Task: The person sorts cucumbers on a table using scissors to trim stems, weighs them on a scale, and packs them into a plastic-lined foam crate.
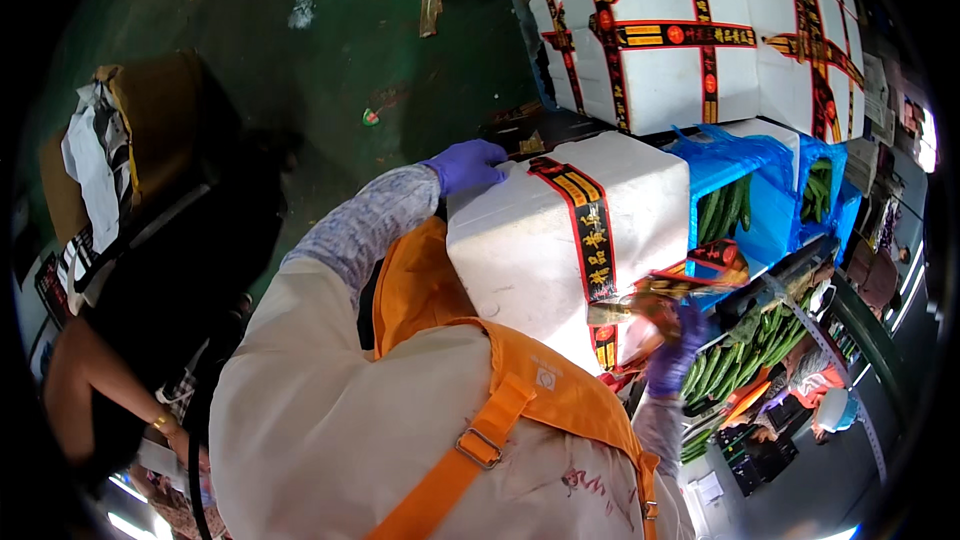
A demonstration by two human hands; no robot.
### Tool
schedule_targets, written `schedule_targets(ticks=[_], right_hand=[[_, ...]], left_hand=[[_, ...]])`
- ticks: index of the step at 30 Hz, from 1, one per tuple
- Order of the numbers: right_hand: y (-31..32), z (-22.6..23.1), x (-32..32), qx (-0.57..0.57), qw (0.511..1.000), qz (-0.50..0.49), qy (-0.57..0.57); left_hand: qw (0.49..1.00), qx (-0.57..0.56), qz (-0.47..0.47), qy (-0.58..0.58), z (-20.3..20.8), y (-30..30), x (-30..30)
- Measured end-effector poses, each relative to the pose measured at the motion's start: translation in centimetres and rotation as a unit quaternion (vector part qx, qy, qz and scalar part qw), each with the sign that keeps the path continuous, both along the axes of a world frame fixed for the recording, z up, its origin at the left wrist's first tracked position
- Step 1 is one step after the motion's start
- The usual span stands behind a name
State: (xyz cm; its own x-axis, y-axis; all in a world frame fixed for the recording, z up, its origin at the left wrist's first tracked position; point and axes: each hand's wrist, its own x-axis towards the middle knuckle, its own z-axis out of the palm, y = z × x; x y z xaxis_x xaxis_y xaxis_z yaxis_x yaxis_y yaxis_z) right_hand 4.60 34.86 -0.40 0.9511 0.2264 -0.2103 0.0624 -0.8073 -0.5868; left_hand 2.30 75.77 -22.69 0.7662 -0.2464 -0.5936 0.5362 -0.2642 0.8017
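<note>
White foam box with red-and-black tape rests against my apron. My left hand grips its top corner. My right hand clutches a tape roll at its side.

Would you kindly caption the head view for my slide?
Left hand and right hand, purple-gloved, grip a taped white foam box beside cucumbers.

A dark green floor carries a stack of white foam boxes bound with red and black tape. Small scraps of litter lie on it nearby.
</note>
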Motion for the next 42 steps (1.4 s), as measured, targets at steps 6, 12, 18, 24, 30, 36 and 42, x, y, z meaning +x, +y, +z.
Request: schedule_targets(ticks=[6,12,18,24,30,36,42], right_hand=[[2.9,-7.9,-4.0,-0.121,0.978,0.118,-0.122],[2.0,-10.2,-4.8,-0.118,0.969,0.101,-0.193],[2.1,-10.0,-4.7,-0.109,0.974,0.103,-0.168],[1.9,-10.3,-4.8,-0.099,0.973,0.1,-0.184],[2.1,-10.3,-4.8,-0.121,0.972,0.098,-0.176],[2.7,-10.0,-4.7,-0.137,0.964,0.117,-0.194],[2.1,-10.5,-4.7,-0.133,0.964,0.119,-0.198]], left_hand=[[0.965,-0.228,0.109,0.074,-6.6,-3.0,0.6],[0.975,-0.212,0.019,0.064,-7.3,-2.5,2.8],[0.99,-0.126,0.053,0.041,-11.6,-6.3,3.7],[0.994,-0.016,-0.086,0.06,-11.8,-6.6,7.0],[0.984,-0.047,-0.164,-0.058,-11.5,-5.8,7.2],[0.952,-0.265,0.066,0.136,-6.8,-2.9,6.3],[0.989,-0.122,-0.004,0.081,-6.5,-4.1,6.0]])
